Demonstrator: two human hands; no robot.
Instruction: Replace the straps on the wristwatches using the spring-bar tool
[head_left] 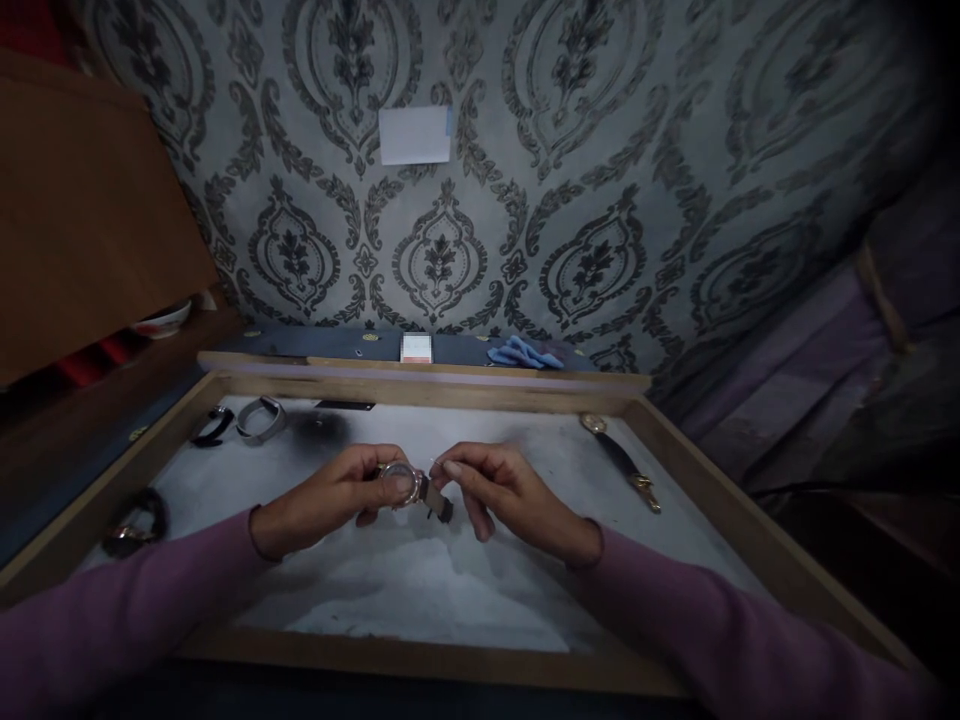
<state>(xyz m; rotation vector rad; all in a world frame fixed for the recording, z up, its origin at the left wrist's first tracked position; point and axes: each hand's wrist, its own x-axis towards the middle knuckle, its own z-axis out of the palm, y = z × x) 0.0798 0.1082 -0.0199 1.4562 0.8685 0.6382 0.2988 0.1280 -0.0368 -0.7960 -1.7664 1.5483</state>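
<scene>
My left hand [341,490] grips a wristwatch [400,478] by its round case, thumb across the dial. A short dark strap [437,500] hangs from the case on its right side. My right hand [517,495] is close beside the strap, thumb and index finger pinched together; whatever is between these fingertips is too small to make out. Both hands are above the white floor of a shallow wooden tray [352,645].
Along the tray's left side lie a black watch [213,427], a grey watch [261,420] and a dark-strapped watch [135,522]. A gold watch with a black strap [621,460] lies at right. Behind the tray are a blue cloth [525,352] and a small white box [417,348].
</scene>
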